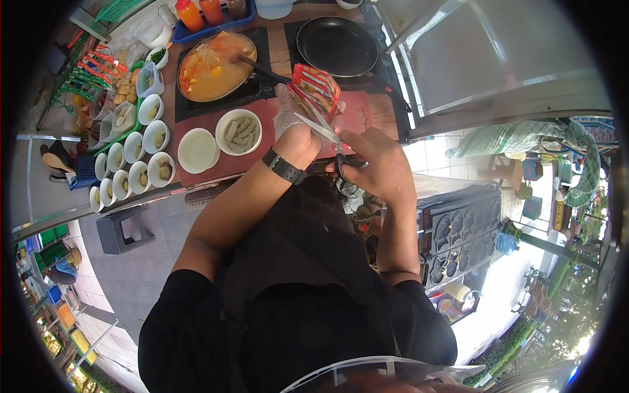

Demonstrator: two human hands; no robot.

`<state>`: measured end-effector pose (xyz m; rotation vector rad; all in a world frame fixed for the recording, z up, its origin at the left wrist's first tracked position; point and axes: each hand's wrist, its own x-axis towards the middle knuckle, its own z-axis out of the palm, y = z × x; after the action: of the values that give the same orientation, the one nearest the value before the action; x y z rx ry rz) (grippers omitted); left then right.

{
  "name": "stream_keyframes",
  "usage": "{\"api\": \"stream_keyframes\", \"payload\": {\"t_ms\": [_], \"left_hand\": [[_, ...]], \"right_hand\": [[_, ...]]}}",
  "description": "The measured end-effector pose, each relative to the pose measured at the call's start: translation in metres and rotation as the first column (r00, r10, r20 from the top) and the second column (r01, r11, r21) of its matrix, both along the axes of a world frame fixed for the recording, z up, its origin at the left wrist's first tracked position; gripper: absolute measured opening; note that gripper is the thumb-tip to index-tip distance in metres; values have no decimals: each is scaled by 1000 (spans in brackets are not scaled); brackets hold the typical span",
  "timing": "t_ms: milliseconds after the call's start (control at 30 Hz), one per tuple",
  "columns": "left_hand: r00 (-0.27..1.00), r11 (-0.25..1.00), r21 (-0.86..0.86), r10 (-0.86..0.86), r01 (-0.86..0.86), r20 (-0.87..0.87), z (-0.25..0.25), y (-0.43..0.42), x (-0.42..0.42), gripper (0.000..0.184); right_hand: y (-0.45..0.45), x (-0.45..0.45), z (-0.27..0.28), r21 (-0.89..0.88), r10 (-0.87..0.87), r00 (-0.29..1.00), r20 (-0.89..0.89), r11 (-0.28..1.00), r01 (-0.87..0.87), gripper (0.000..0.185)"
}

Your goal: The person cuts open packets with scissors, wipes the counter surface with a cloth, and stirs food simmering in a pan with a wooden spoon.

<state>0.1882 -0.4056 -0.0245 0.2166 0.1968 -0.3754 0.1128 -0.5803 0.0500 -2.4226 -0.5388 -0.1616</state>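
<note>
My left hand point(296, 134), in a clear plastic glove and with a black watch on the wrist, is closed on a red-and-clear food packet point(316, 86). Scissors point(321, 128) are gripped in my right hand point(380, 160), fingers through the black handles, blades pointing left just below the packet. I cannot tell whether the blades touch it. Beyond my left hand, a pan point(216, 65) holds orange broth with egg, and its dark handle reaches toward the packet. A white bowl of grey-green finger-shaped pieces point(238, 132) and a pale white bowl point(198, 150) stand left of my hands.
A black frying pan point(337, 46) sits at the back right. Several small white cups point(160, 169) with food line the left side. Sauce bottles point(190, 14) stand in a blue tray at the back. A black moulded griddle point(458, 232) is on my right, a dark stool point(124, 229) lower left.
</note>
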Motion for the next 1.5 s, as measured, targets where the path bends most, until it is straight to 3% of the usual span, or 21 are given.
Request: {"api": "stream_keyframes", "payload": {"t_ms": [33, 67, 133, 267, 333, 767, 833, 933, 1067, 1133, 1233, 1467, 1500], "left_hand": [[995, 991, -129, -22, 35, 100, -7, 1, 1, 70], [995, 991, -130, -22, 34, 100, -13, 2, 2, 70], [994, 998, -43, -37, 42, 99, -15, 2, 3, 71], [996, 997, -67, -30, 36, 90, -14, -3, 4, 71], [997, 989, 136, 65, -60, -32, -9, -10, 4, 71], [989, 977, 168, 139, -130, -44, -8, -15, 6, 72], [994, 986, 141, 93, -83, -60, -15, -16, 7, 73], [992, 980, 201, 27, -1, -123, -21, -18, 5, 76], [993, 984, 152, -76, 89, -87, -36, -18, 5, 77], [992, 976, 212, 74, -51, -103, -26, -23, 6, 73], [998, 967, 253, 23, -10, -52, -24, -20, 2, 76], [999, 975, 221, -26, 16, 41, -39, -20, -2, 78], [998, 989, 136, -55, 53, 10, -44, -19, 0, 79]], "right_hand": [[1, 0, 0, 5, 6, 1000, 6, 1000, -6, 48], [2, 0, 1, 4, 7, 1000, 6, 1000, -7, 48], [3, 0, 2, -4, -19, 1000, -14, 1000, 19, 47], [1, 4, -3, -8, -25, 999, -24, 1000, 25, 47], [2, 6, -2, -54, -54, 997, -46, 997, 51, 46], [-1, 11, -15, -68, -11, 995, -95, 998, 4, 49], [3, 9, -14, 14, -41, 990, -133, 999, 43, 51], [6, 12, -14, 13, 3, 998, -64, 1000, -2, 48], [7, 11, -12, -32, -23, 994, -106, 999, 19, 48], [6, 10, -15, -75, -35, 993, -109, 997, 27, 48], [4, 10, -13, -22, -15, 982, -186, 1000, 11, 52], [10, 8, -10, 27, -24, 990, -138, 999, 28, 46], [9, 7, -11, 17, -19, 987, -161, 1000, 22, 45]]}}
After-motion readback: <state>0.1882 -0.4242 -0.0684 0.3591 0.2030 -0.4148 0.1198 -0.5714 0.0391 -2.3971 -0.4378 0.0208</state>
